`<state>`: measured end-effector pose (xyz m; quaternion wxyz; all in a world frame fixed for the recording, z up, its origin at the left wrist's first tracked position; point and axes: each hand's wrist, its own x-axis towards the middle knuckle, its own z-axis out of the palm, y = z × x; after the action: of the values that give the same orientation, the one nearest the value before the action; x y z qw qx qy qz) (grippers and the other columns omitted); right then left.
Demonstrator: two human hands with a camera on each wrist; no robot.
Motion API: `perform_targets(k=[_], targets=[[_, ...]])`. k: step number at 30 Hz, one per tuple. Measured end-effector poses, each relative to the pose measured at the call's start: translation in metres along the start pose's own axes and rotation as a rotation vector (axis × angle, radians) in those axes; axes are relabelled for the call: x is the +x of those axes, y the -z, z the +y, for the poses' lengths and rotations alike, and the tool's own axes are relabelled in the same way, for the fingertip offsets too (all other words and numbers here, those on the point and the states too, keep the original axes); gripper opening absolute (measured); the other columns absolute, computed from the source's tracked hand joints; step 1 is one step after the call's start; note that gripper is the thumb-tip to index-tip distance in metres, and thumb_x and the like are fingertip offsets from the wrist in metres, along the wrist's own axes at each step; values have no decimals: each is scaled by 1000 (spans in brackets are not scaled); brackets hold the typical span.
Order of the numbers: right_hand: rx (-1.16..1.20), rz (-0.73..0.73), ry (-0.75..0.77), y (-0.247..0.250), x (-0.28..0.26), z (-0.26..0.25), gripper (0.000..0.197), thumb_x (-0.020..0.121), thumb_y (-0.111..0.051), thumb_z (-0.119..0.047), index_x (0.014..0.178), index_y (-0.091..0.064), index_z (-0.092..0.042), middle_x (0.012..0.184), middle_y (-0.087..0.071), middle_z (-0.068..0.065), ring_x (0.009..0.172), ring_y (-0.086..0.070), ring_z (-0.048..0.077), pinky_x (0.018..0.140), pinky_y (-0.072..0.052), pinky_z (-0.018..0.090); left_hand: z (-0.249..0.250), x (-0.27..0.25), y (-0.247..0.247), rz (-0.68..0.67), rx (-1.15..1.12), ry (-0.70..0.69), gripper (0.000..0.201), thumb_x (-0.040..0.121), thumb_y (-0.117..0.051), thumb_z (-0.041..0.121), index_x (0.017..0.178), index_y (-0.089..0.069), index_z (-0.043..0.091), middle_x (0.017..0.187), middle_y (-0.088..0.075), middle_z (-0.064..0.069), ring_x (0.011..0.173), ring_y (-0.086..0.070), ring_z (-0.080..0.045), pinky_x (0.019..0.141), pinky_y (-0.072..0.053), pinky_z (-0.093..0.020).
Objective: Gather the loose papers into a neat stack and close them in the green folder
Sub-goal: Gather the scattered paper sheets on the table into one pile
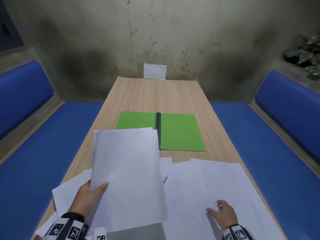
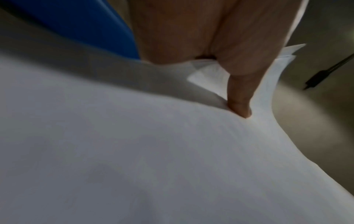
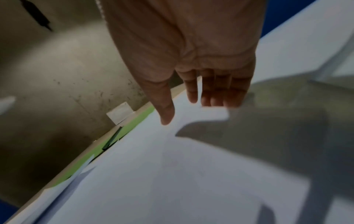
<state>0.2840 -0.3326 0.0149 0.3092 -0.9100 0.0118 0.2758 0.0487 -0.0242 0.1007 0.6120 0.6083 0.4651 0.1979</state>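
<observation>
My left hand [image 1: 91, 193] grips a stack of white papers [image 1: 128, 174] at its near left edge, thumb on top, holding it lifted above the table. In the left wrist view the thumb [image 2: 239, 103] presses into the top sheet [image 2: 134, 151]. More loose white sheets [image 1: 207, 184] lie spread on the near right of the table. My right hand [image 1: 221, 212] hovers just over them, fingers relaxed and spread; the right wrist view shows the hand [image 3: 191, 97] above the loose sheets [image 3: 172, 174]. The green folder [image 1: 180, 132] lies open and flat mid-table, its left half partly hidden by the held stack.
The wooden table [image 1: 152, 94] runs away from me to a stained concrete wall, where a white card [image 1: 154, 71] leans. Blue benches [image 1: 34, 153] flank both sides. A plant [image 1: 306, 52] sits at the far right. More sheets [image 1: 69, 193] overhang the near left edge.
</observation>
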Motion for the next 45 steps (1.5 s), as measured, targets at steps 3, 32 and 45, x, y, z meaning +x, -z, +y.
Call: perform_targets(k=[3, 32, 45], targets=[[4, -30, -30, -6, -7, -2, 33, 75, -65, -20, 106, -56, -12, 105, -61, 10, 98, -58, 24, 84, -43, 27, -14, 12, 18, 21, 59, 88, 27, 87, -60, 18, 107, -58, 0, 85, -67, -15, 78, -64, -31, 61, -46, -30], [18, -296, 72, -17, -35, -17, 54, 65, -78, -11, 116, -61, -4, 111, -65, 7, 97, -58, 18, 87, -44, 24, -52, 56, 13, -71, 613, 92, 31, 86, -57, 11, 115, -57, 1, 100, -63, -13, 92, -58, -28, 79, -41, -31], [165, 234, 384, 85, -27, -55, 21, 79, -66, -5, 67, -58, -20, 74, -62, 15, 77, -58, 28, 63, -40, 34, -34, 26, 31, -160, 548, 57, 19, 84, -59, 5, 102, -60, 7, 84, -66, -8, 79, -61, -23, 61, -43, -23]])
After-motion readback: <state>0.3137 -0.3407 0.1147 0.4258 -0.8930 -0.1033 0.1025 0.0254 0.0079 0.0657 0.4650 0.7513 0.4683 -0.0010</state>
